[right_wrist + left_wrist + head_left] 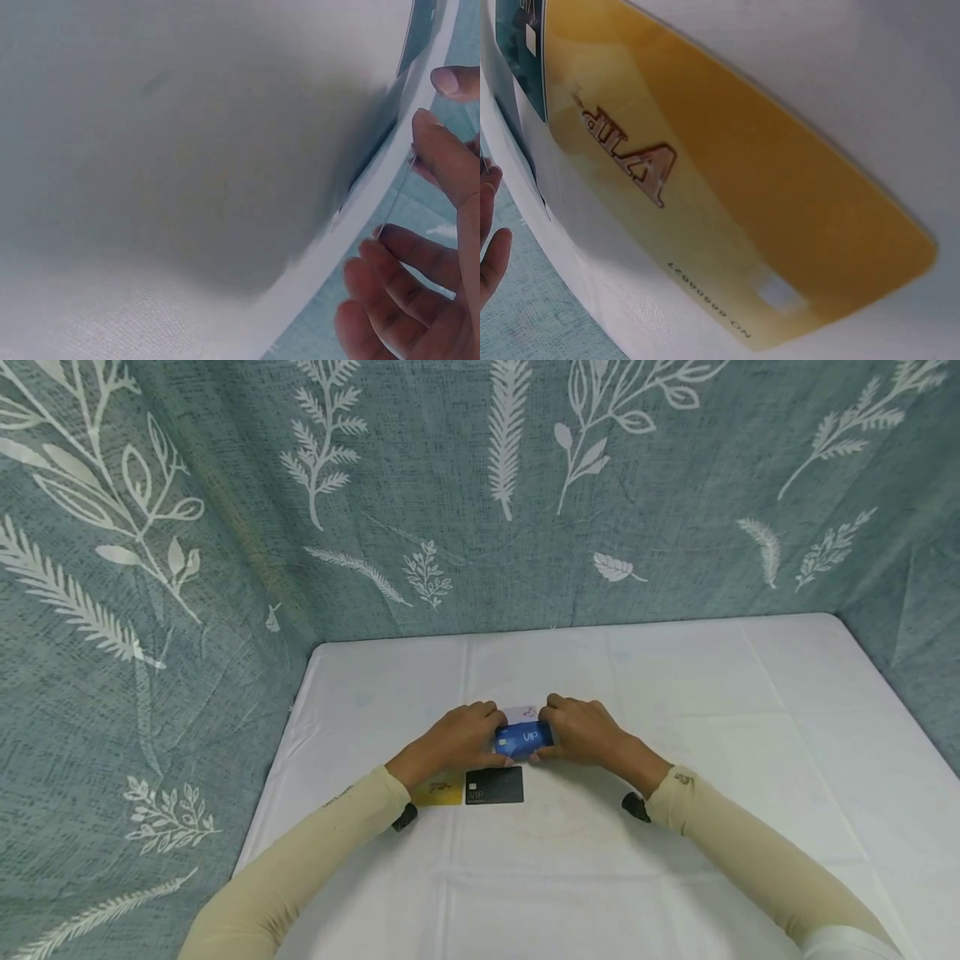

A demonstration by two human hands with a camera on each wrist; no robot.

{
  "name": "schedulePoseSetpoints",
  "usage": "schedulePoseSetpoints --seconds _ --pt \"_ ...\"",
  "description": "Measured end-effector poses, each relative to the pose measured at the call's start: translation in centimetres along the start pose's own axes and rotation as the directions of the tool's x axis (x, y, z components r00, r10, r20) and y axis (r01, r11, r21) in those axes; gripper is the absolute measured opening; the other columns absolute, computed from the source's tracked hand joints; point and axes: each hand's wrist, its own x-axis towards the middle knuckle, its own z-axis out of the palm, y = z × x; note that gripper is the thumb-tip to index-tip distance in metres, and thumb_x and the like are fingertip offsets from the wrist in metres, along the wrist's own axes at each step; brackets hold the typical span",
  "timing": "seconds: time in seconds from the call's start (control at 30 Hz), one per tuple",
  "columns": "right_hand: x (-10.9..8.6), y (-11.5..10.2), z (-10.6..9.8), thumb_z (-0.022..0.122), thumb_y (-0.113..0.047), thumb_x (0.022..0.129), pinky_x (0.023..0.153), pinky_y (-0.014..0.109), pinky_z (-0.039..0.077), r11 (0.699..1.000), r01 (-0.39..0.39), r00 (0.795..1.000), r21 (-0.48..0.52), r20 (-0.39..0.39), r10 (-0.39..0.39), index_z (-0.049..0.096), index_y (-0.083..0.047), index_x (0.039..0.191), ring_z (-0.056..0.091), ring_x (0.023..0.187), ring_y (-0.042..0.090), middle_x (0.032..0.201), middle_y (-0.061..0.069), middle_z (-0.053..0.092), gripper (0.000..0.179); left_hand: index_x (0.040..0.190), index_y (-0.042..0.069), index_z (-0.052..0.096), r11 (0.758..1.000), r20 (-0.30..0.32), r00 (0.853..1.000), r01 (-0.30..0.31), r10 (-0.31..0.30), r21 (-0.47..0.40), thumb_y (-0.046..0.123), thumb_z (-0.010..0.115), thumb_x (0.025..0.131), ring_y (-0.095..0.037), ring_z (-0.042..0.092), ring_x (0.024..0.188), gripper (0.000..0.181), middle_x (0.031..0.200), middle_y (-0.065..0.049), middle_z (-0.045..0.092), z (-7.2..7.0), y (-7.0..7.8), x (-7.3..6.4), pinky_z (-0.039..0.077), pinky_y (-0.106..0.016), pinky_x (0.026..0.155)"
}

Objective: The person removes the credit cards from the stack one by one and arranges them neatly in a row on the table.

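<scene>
A blue VIP card [522,739] with a small chip is between the two hands near the middle of the table. My left hand [461,739] holds its left end, thumb at the near edge and fingers at the far edge. My right hand [587,732] pinches the right end the same way; in the right wrist view the card shows as a thin edge between thumb and fingers. Just beyond lies a pale card with a pinkish pattern [519,713], partly covered. Nearer lie a black VIP card [495,786] and a yellow VIP card [780,202], side by side.
A white cloth covers the table [562,877]. Blue-green curtains [450,485] with white leaf prints hang behind it and along both sides. Dark wrist-camera pieces [636,807] sit under the cream sleeves [315,843].
</scene>
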Motion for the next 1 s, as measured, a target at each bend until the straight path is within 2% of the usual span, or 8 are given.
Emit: schedulePoseSetpoints --seconds 0.63,1.0 --pt "-0.84 -0.12 0.10 0.083 -0.055 0.076 0.055 0.026 0.047 1.000 -0.006 1.000 0.009 0.000 0.006 0.071 -0.006 0.112 0.054 0.071 0.010 0.093 0.004 0.061 0.062 0.123 0.008 0.064 0.999 -0.012 1.000 -0.018 0.018 0.027 0.057 0.073 0.086 -0.013 0.058 0.088 0.062 0.107 -0.004 0.063 0.53 0.53 -0.17 0.053 -0.031 0.080" --pt "-1.02 -0.06 0.02 0.083 -0.056 0.076 0.058 0.027 0.049 1.000 -0.012 1.000 0.004 0.018 0.012 0.071 -0.006 0.114 0.056 0.073 0.011 0.095 0.005 0.062 0.064 0.123 0.007 0.065 0.999 -0.017 0.999 -0.027 0.028 0.030 0.057 0.073 0.086 -0.013 0.058 0.088 0.062 0.108 -0.005 0.063 0.34 0.92 -0.21 0.053 -0.031 0.080"
